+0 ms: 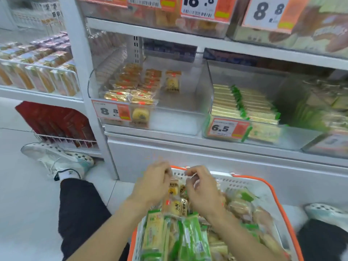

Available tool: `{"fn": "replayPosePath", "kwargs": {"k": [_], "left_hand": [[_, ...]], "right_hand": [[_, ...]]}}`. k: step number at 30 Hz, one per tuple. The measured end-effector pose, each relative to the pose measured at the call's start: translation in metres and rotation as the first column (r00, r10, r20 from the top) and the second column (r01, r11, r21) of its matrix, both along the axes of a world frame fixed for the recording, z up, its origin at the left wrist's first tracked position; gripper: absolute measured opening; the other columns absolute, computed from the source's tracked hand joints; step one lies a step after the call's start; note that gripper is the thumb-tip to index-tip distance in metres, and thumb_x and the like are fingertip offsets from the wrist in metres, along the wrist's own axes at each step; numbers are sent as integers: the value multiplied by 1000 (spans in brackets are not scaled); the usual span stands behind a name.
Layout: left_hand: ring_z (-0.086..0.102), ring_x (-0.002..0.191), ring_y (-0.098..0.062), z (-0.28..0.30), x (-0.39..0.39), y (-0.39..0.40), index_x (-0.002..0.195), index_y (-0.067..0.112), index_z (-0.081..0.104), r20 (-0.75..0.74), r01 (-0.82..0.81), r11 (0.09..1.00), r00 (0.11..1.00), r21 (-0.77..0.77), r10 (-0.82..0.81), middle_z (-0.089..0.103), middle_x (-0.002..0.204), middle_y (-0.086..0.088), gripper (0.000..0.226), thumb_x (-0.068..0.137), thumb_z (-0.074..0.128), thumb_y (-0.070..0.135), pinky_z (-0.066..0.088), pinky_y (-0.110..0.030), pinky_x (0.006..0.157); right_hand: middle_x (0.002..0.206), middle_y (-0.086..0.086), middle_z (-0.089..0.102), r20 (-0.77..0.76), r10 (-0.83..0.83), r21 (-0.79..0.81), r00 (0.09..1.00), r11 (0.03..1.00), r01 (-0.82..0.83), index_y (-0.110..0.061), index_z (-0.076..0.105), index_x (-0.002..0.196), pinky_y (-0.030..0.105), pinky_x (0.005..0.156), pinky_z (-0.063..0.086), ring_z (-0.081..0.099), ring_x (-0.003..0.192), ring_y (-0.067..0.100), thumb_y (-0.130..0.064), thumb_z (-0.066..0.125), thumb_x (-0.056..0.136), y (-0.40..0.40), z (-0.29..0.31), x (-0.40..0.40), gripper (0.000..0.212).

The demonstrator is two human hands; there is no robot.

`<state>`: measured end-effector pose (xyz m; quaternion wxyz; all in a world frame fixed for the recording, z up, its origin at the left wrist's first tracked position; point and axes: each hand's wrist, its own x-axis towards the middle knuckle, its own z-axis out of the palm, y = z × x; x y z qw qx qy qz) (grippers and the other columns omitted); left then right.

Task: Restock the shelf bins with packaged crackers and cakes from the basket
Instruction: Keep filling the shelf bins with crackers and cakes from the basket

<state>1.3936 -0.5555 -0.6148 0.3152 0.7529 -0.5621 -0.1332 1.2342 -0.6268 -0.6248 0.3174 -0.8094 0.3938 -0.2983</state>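
Observation:
A white basket (250,182) with an orange rim sits between my knees, full of green cracker packs (190,240) and clear-wrapped yellow cakes (176,206). Both hands are inside its far end. My left hand (152,183) has its fingers curled around a yellow cake pack (173,189). My right hand (202,187) pinches packs beside it, fingers bent; the view is blurred. Above, a clear shelf bin (178,113) priced 8.8 holds the same cakes (139,87) on its left half. The bin to its right (301,140), priced 6.5, holds green crackers (244,104).
White shelving rises in front, with more bins and price tags on the upper shelf (197,8). A wire rack (62,140) with red packages stands low at left, other snack racks above it. My shoes (56,159) rest on the white floor.

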Motion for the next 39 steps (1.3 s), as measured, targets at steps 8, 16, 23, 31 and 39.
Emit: {"fn": "replayPosePath", "kwargs": {"k": [8, 16, 23, 31, 39], "left_hand": [[47, 125, -26, -105, -88, 76, 140, 16, 37, 88, -159, 809, 987, 566, 132, 45, 139, -9, 50, 97, 50, 40, 45, -38, 101], [60, 75, -10, -99, -87, 92, 135, 21, 48, 9, -267, 821, 953, 504, 304, 59, 88, 9, 50, 91, 49, -2, 48, -21, 62], [72, 92, -26, -39, -84, 118, 119, 21, 59, -550, -338, 808, 600, 483, 580, 72, 110, -8, 40, 89, 59, -5, 59, -40, 80], [74, 90, -25, -12, -134, 101, 120, 18, 62, -788, -255, 837, 288, 485, 544, 70, 112, -13, 33, 91, 70, 4, 60, -34, 70], [68, 104, -18, -11, -153, 75, 104, 17, 70, -722, -276, 853, 454, 444, 522, 71, 109, 0, 11, 94, 67, 13, 52, -45, 99]], "right_hand": [[103, -14, 51, -323, -77, 368, 943, 908, 200, -29, 54, 102, 19, 77, 49, 56, 77, 1, -13, 63, 94, 67, -88, -49, 20], [93, -9, 64, -221, -56, 451, 974, 880, 152, -23, 63, 97, 9, 70, 45, 60, 81, 1, -7, 61, 91, 105, -98, -74, 17], [97, -4, 68, -7, -57, 700, 998, 713, 45, -20, 65, 102, 7, 69, 46, 65, 90, 11, -17, 68, 93, 82, -67, -85, 10], [132, -21, 55, 106, 359, 751, 927, 583, -311, -48, 55, 130, 27, 93, 54, 59, 113, 1, -41, 86, 74, 74, -39, -113, 65], [109, 1, 74, 147, -138, 788, 979, 614, -32, -14, 63, 113, 43, 85, 60, 74, 91, 19, -20, 64, 98, 58, -34, -146, 17]]}}
